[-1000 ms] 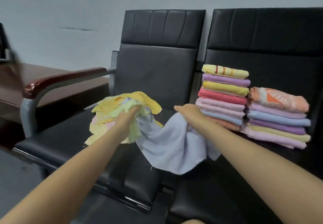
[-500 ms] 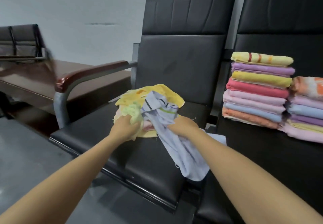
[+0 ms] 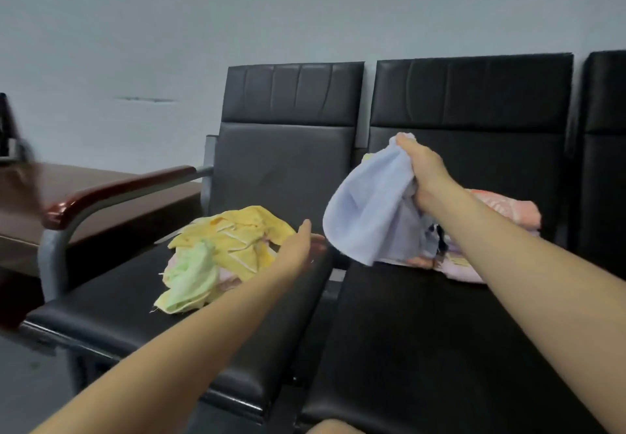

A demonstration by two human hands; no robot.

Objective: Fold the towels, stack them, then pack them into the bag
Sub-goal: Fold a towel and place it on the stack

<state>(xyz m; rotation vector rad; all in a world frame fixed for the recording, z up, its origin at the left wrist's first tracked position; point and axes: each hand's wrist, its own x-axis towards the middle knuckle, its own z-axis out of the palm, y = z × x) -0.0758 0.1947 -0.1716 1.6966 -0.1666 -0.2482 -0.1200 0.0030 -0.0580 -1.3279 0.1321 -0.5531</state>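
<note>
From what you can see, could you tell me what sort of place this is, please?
Probably a waiting room or office lobby: linked black seats with a wooden armrest, a low wooden table beside them, and a plain wall.

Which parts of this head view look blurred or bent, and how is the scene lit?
Head view: the table and far left edge are smeared by motion blur; the left hand is soft at the fingertips; the right hand and blue towel are fairly sharp; the wall line and chairs tilt from wide-angle distortion; light is flat and dim, without glare.
</note>
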